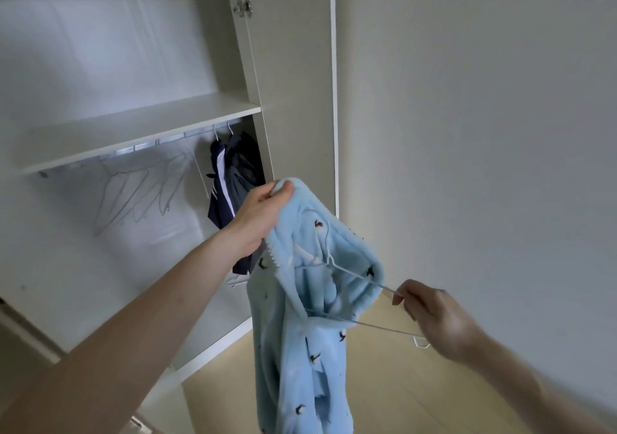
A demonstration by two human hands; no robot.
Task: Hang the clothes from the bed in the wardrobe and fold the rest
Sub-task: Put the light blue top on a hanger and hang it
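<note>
1. While the left hand [263, 211] pinches the upper edge of the light blue fleece garment [300, 316] between thumb and curled fingers, the cloth hangs straight down below and just right of that hand.
2. Right hand [430, 313]: fingertips pinched on one end of the wire hanger [337, 268]; that end sticks out of the garment opening towards this hand.
3. Hanger long axis runs from the right hand up and leftwards into the cloth; its hook sits inside the opening, between the two hands, nearer the left.
4. Judgement: hanger only partly seated; the far shoulder has yet to be drawn over the left-hand end.
5. Wardrobe rail [167, 141] lies beyond and above the left hand, well apart from the right. Dark garments [233, 179] hang just behind the left hand; empty hangers [140, 193] further left.
6. Left arm is nearer the rail, so the lift would probably go that way.
</note>
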